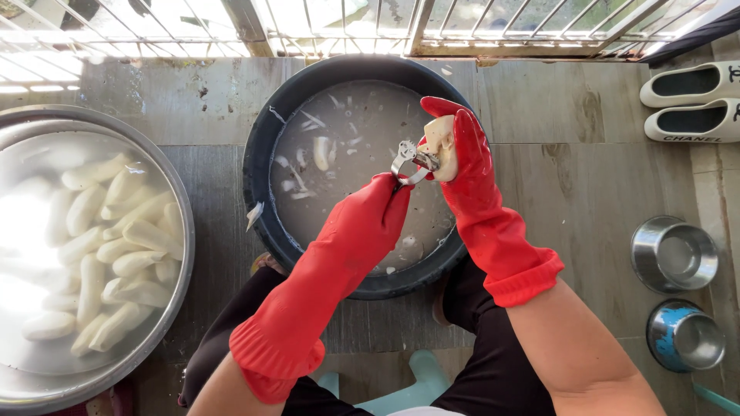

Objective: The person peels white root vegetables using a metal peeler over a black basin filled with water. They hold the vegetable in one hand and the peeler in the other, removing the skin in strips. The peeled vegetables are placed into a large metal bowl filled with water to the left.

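Both my hands wear red rubber gloves over a black basin [262,185] of cloudy water with floating peelings. My left hand [370,219] grips a metal peeler [408,160], its blade against a pale peeled root piece [441,146]. My right hand [462,158] holds that root piece from the right, fingers curled behind it. The hands meet above the basin's right half.
A large steel bowl [173,231] at the left holds several peeled white roots in water. Two small metal bowls [674,254] [684,337] stand at the right. White slippers [690,104] lie at the upper right. A window grille runs along the top; my knees frame the basin.
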